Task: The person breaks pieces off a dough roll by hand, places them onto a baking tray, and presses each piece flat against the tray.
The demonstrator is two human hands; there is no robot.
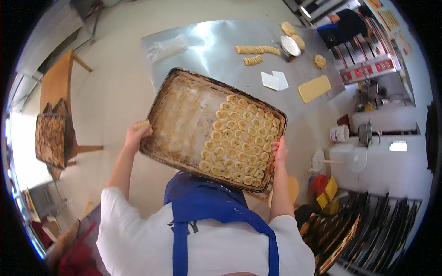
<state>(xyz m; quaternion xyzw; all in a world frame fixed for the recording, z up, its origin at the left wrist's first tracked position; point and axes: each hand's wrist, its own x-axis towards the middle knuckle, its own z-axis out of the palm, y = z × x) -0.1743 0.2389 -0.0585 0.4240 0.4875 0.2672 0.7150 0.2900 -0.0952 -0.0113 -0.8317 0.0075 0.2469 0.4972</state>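
Note:
A large, worn baking tray (179, 110) is held in front of my body, tilted so its right side sits lower. Several rows of small spiral dough slices (237, 142) fill its right part, while the left part is bare, stained metal. My left hand (135, 136) is closed on the tray's left edge. A pale yellowish piece (142, 124) shows at those fingers; I cannot tell what it is. At the right edge my right hand (281, 152) grips the rim, its fingers partly hidden by the tray.
Beyond the tray a metal table (207, 60) bears dough rolls (258, 50), a flat dough sheet (314, 89), white scrapers (274, 80) and a bowl of white powder (290, 46). A wooden bench (55, 83) stands left, a tray rack (377, 230) lower right. Another person (347, 25) is at the far right.

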